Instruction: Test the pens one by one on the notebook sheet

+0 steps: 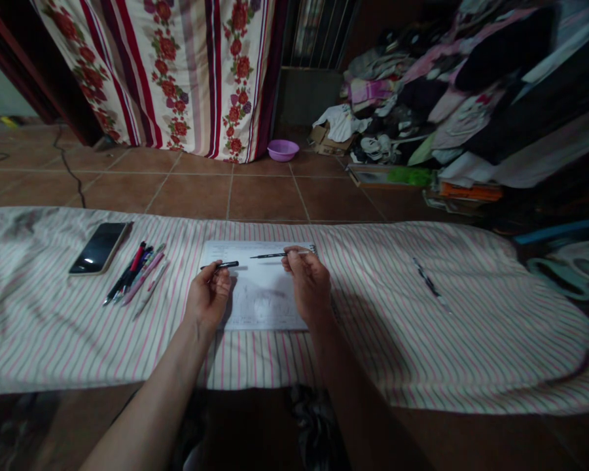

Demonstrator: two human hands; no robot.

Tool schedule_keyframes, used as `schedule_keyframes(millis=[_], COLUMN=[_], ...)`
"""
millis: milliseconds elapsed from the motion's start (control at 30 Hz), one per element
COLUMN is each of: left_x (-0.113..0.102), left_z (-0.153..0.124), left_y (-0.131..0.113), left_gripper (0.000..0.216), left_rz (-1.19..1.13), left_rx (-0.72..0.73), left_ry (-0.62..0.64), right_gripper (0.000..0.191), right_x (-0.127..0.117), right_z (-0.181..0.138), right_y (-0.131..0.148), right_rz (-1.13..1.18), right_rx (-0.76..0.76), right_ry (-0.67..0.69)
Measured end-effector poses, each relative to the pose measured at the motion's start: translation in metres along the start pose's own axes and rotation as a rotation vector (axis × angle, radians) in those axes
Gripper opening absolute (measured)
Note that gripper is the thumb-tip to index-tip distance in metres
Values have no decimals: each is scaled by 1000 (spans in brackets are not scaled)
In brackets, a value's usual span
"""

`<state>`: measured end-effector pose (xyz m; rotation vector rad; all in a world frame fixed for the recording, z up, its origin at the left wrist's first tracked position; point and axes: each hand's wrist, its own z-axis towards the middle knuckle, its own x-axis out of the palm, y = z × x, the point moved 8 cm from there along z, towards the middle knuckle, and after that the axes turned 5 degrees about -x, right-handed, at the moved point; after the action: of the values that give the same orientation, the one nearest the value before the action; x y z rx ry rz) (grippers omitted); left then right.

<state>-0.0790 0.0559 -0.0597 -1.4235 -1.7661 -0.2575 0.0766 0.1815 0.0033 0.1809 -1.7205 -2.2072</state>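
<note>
My left hand is closed in a pinch on a short black pen piece, which lies nearly level and points right. Facing it, my right hand grips a slim dark pen whose thin pointed end aims left. A gap separates the two pieces. Both hands are above a white spiral-bound notebook with faint print or drawing on its page. The far end of the slim pen is partly hidden by my right fingers.
Several pens lie in a bunch at the left, beside a smartphone. A black-and-white pen rests at the right on the striped cloth. Beyond are a floral curtain, a purple basin and piled clothes.
</note>
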Motion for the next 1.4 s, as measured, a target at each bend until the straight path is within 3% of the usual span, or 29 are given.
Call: schedule_keyframes(millis=[267,1400], left_x=[2,5], left_z=[1,-5], left_y=[1,9], left_gripper=[24,24], left_rz=[-8,31], left_rx=[-17,-7], left_ry=[19,-13], right_gripper=[17,16], right_x=[12,25], right_z=[-7,-14], right_y=[18,22], right_rz=[-128,-243], right_rx=[-81,-122], right_ry=[111,176])
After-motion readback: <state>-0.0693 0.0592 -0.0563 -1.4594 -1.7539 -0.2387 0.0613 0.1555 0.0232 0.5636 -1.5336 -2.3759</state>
